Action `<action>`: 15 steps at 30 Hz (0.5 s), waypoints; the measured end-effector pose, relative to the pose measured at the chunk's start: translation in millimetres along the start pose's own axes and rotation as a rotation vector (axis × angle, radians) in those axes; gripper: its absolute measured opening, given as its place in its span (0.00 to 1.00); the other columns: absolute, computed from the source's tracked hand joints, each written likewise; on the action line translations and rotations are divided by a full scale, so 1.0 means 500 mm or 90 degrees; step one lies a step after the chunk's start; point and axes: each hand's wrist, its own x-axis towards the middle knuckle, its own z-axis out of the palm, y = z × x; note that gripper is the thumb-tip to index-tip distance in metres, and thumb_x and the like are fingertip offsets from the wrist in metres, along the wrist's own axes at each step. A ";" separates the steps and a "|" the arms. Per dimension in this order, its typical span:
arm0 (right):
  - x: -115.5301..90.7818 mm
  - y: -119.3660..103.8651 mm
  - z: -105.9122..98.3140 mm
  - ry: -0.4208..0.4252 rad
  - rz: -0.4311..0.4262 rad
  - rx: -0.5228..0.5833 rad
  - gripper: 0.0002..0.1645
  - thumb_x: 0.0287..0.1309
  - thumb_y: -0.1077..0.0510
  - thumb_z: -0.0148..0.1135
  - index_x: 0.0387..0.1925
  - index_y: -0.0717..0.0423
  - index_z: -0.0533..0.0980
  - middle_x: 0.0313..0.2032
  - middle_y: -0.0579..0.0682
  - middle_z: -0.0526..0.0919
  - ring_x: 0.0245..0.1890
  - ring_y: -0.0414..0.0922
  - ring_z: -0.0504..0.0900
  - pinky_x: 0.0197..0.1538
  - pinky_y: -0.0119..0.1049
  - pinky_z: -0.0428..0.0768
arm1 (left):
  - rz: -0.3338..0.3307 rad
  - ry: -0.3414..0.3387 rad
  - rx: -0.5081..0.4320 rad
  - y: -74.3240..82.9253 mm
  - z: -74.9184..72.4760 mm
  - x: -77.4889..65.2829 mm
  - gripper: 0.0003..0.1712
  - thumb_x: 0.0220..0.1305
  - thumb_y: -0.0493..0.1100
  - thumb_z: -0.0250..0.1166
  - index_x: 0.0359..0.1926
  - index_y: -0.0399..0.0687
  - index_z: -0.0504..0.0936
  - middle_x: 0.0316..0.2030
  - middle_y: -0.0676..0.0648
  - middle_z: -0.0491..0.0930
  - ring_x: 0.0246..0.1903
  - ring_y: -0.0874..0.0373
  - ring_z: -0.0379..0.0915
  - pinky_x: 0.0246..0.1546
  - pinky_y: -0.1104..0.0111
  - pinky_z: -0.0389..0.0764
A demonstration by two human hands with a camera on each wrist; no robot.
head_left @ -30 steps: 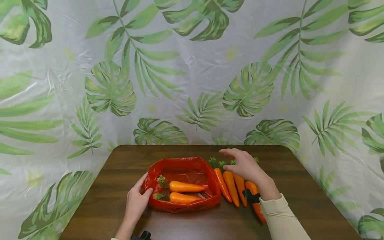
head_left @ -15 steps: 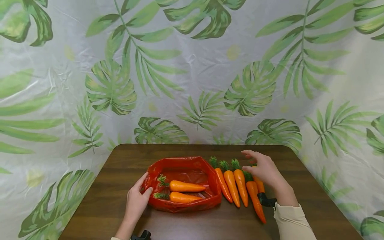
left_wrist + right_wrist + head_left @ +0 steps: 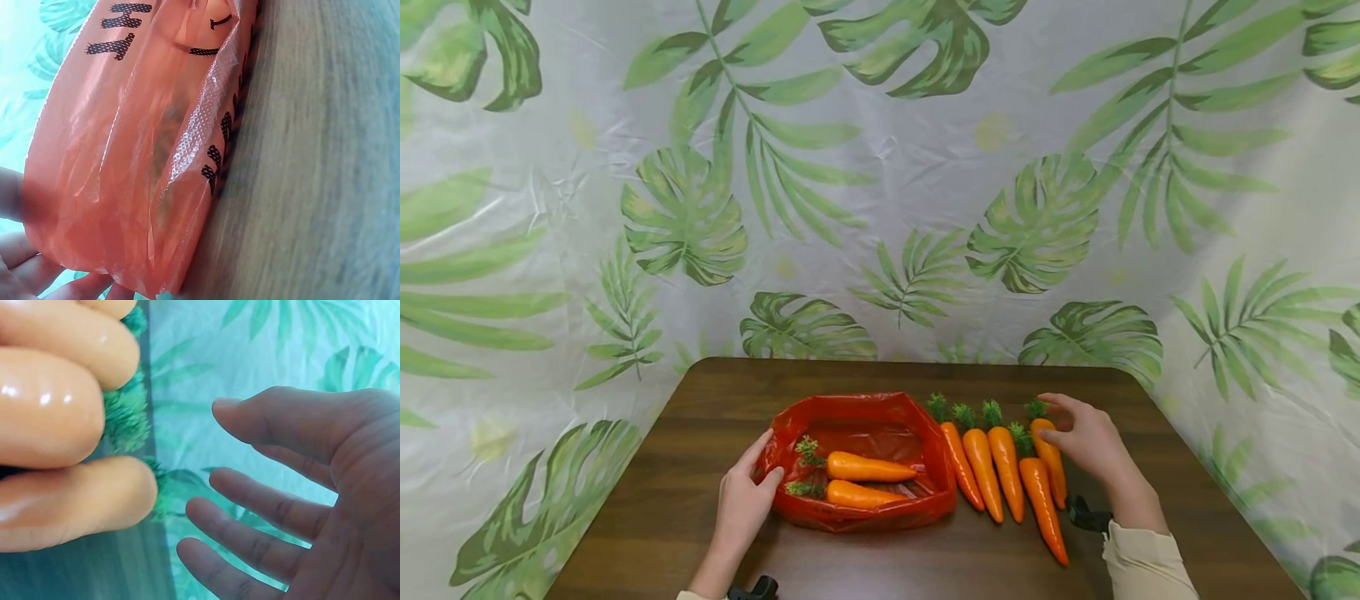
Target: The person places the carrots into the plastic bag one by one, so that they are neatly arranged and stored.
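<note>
A red plastic bag (image 3: 857,521) lies with its mouth spread wide on the table. Inside it are two orange carrots (image 3: 871,467) with green tops. My left hand (image 3: 745,492) holds the bag's left end; in the left wrist view its fingers (image 3: 37,272) go partly out of sight at the film, which bears black print. To the right of the bag lie several more carrots (image 3: 981,467), side by side, tops away from me. My right hand (image 3: 1090,437) is at the top end of the rightmost carrot (image 3: 1051,467), thumb and fingers apart. The right wrist view shows that hand with nothing in its grasp.
The dark wooden table (image 3: 842,571) has its far edge just beyond the carrot tops. Behind it hangs a leaf-printed curtain (image 3: 880,183). A black strap mount (image 3: 1086,514) sits on the right wrist, below a cream sleeve (image 3: 1150,562).
My right hand has moved right and toward me, from above the middle carrots to the rightmost one. The left hand stays on the bag, and the carrots lie as before.
</note>
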 end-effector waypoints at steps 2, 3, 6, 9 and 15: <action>0.000 0.012 0.004 -0.003 0.005 -0.006 0.35 0.60 0.53 0.71 0.67 0.55 0.72 0.56 0.67 0.80 0.50 0.63 0.83 0.41 0.53 0.84 | 0.005 0.002 0.002 0.002 0.000 0.000 0.33 0.62 0.34 0.69 0.69 0.49 0.75 0.65 0.40 0.75 0.63 0.41 0.71 0.59 0.49 0.74; 0.000 0.018 0.006 -0.003 0.009 -0.008 0.35 0.60 0.53 0.71 0.67 0.56 0.72 0.56 0.67 0.80 0.50 0.62 0.83 0.41 0.53 0.84 | 0.007 0.002 0.002 0.003 0.000 0.000 0.33 0.62 0.34 0.69 0.69 0.49 0.75 0.64 0.40 0.75 0.63 0.41 0.71 0.59 0.49 0.74; -0.004 0.032 0.014 -0.007 0.018 -0.012 0.36 0.59 0.54 0.71 0.67 0.59 0.72 0.55 0.68 0.80 0.49 0.62 0.83 0.40 0.53 0.84 | 0.009 0.005 0.001 0.005 0.000 -0.001 0.33 0.62 0.33 0.69 0.69 0.48 0.75 0.64 0.40 0.75 0.63 0.41 0.72 0.58 0.48 0.74; -0.007 0.044 0.021 -0.008 0.024 -0.017 0.35 0.59 0.55 0.72 0.66 0.61 0.72 0.54 0.68 0.80 0.48 0.62 0.83 0.40 0.54 0.83 | 0.009 0.005 -0.002 0.006 0.000 -0.002 0.33 0.61 0.33 0.69 0.68 0.49 0.75 0.64 0.39 0.75 0.62 0.40 0.72 0.59 0.48 0.74; 0.001 0.063 0.032 -0.002 0.040 -0.021 0.34 0.58 0.55 0.71 0.64 0.61 0.73 0.53 0.68 0.81 0.46 0.62 0.84 0.39 0.53 0.83 | 0.008 0.010 -0.007 0.005 -0.001 0.000 0.33 0.62 0.33 0.69 0.68 0.49 0.76 0.64 0.40 0.75 0.63 0.41 0.72 0.59 0.48 0.73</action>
